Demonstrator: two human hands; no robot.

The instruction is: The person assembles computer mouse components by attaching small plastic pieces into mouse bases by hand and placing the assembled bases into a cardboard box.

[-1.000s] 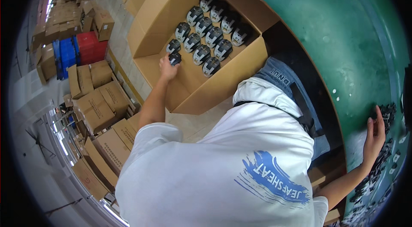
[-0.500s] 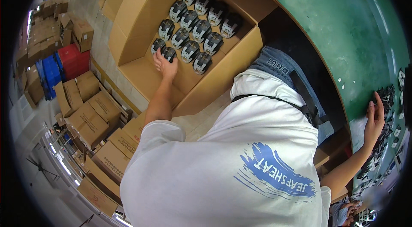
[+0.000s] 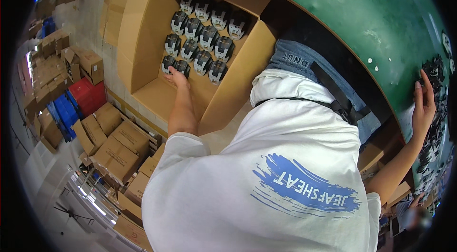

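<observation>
**Packing station, seen from above: items largest to smallest**

1. Green table [image 3: 342, 9]. We lean across its curved edge; it takes up the upper right.
2. Open cardboard carton [image 3: 143, 33] on the floor, flaps spread. Its front part is bare cardboard.
3. Stacks of closed brown boxes [image 3: 116, 149] to our left, with red and blue crates [image 3: 81, 102] behind them. They crowd the floor beside the carton.
4. Rows of black-and-grey devices [image 3: 202, 38], like small handheld units, packed in the carton's far half.
5. Heap of loose dark parts [image 3: 435, 114] at the table's right edge.
6. Our left hand [image 3: 177, 78], fingers spread and released, rests on the nearest row, touching the front device [image 3: 182, 67]. We cannot tell whether it grips that one.
7. Our right hand [image 3: 422, 107], open and flat, lies on the table against the loose heap, grasping nothing.

Risks, as we judge them: a careless push could shove the front row askew or tip a unit over. Reaching blind on the right could sweep parts off the table edge. Our own torso hides the space between the two hands.
</observation>
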